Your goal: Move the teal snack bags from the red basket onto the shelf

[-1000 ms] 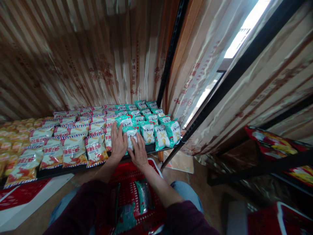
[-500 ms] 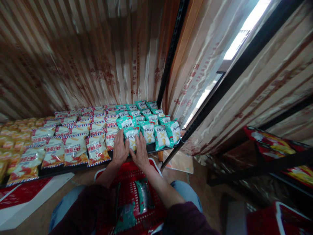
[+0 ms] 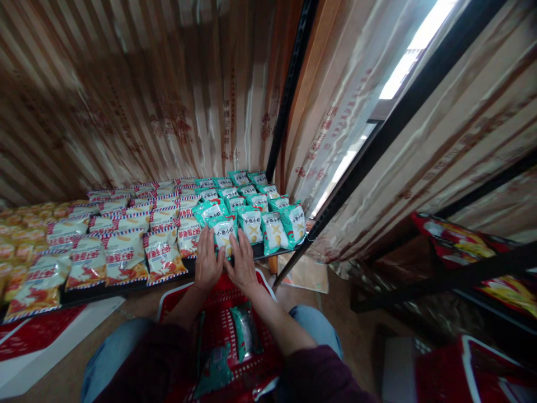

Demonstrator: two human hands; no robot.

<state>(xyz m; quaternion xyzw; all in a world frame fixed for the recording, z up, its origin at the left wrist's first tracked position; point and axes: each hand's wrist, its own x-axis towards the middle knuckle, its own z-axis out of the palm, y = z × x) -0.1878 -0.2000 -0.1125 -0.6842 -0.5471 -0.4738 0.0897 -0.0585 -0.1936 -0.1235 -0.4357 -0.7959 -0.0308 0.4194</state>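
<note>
Both hands are at a green and white snack bag (image 3: 224, 230) in the front row of the shelf. My left hand (image 3: 208, 263) lies along its left side, fingers pointing up and thumb at its lower front. My right hand (image 3: 242, 264) grips the right side in the same way, so the bag is held between the two. Its bottom edge is partly hidden by the thumbs. Behind it leans another green bag (image 3: 208, 211), and a matching bag (image 3: 250, 225) stands just to the right.
Red and white snack bags (image 3: 126, 258) and small yellow packs (image 3: 25, 235) fill the shelf leftward. Below my hands, a red basket (image 3: 218, 313) between my knees holds green bags (image 3: 246, 333). A black shelf post (image 3: 289, 84) rises behind; a slanted one (image 3: 356, 168) stands right.
The view has shifted slightly. My hands have slid a little down along the front bag, and more of its printed face shows. The basket's bags look the same.
</note>
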